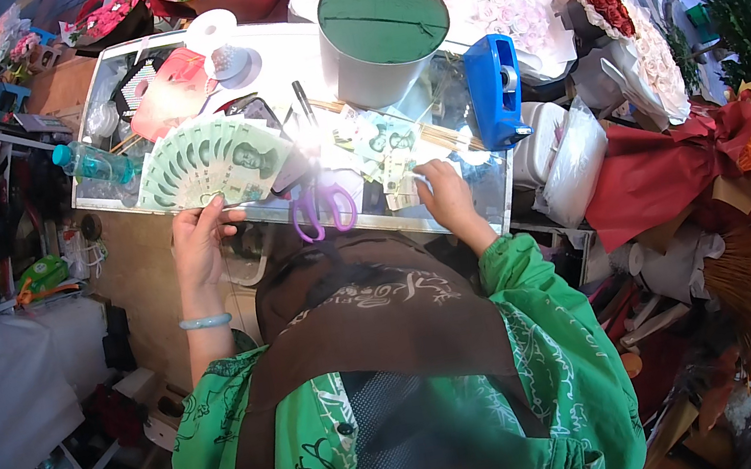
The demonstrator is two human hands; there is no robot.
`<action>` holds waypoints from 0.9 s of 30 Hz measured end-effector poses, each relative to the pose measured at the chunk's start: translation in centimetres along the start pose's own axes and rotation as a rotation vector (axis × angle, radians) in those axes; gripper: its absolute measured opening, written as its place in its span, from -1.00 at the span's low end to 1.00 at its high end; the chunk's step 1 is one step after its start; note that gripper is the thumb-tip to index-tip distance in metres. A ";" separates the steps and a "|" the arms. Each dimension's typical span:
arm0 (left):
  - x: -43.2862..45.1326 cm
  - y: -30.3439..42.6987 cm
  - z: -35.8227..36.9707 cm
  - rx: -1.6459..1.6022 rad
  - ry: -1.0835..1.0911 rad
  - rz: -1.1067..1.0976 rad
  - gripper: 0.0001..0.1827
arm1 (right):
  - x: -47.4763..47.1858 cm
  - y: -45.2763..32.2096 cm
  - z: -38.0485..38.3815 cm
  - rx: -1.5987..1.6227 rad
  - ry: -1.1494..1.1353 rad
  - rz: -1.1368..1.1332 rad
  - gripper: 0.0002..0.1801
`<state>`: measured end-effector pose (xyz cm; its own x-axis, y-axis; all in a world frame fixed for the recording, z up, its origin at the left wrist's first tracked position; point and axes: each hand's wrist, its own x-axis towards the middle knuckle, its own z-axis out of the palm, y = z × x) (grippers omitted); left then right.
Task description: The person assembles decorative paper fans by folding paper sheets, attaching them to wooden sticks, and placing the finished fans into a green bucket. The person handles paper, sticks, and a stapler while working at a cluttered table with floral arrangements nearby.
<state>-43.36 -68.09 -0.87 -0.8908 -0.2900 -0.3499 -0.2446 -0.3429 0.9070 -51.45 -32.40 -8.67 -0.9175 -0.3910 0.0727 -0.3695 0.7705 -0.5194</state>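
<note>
My left hand [203,235] pinches the base of a fan of green banknotes [214,161], its thumb over the lower edge. The notes are spread in an overlapping arc above the near edge of the glass-topped table [239,218]. At the right, my right hand [445,194] has its fingertips at the edge of a loose pile of banknotes [393,149] lying on the table. Whether those fingers grip a note is not plain. Between my hands lie scissors with purple handles [325,211], the handles jutting over the near edge; glare hides the blades.
A white bucket holding green floral foam [384,17] stands at the back. Right of it is a blue tape dispenser [496,91]. Thin wooden sticks [445,136], a black marker [303,103], a phone [259,111] and a plastic bottle [93,163] lie about. Wrapped bouquets [637,41] crowd the right.
</note>
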 end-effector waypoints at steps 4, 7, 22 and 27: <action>1.0 -0.8 0.5 -0.053 0.010 0.024 -0.82 | 3.4 -0.4 -0.3 -0.129 -0.064 -0.049 -0.47; 1.3 -0.7 1.0 -0.071 0.003 0.037 -0.82 | 3.0 -0.9 0.1 -0.174 -0.181 0.001 -0.13; 1.7 0.2 5.4 -0.095 -0.134 -0.012 -0.83 | -2.6 3.4 -1.2 -0.299 -0.212 -0.049 -0.25; 1.9 -0.3 5.6 -0.091 -0.149 -0.023 -0.82 | -2.7 3.9 -1.1 -0.182 -0.160 -0.046 -0.33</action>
<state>-47.14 -63.57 -0.46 -0.9339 -0.1480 -0.3254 -0.2356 -0.4295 0.8718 -50.59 -27.82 -9.94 -0.8694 -0.4914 -0.0510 -0.4440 0.8225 -0.3555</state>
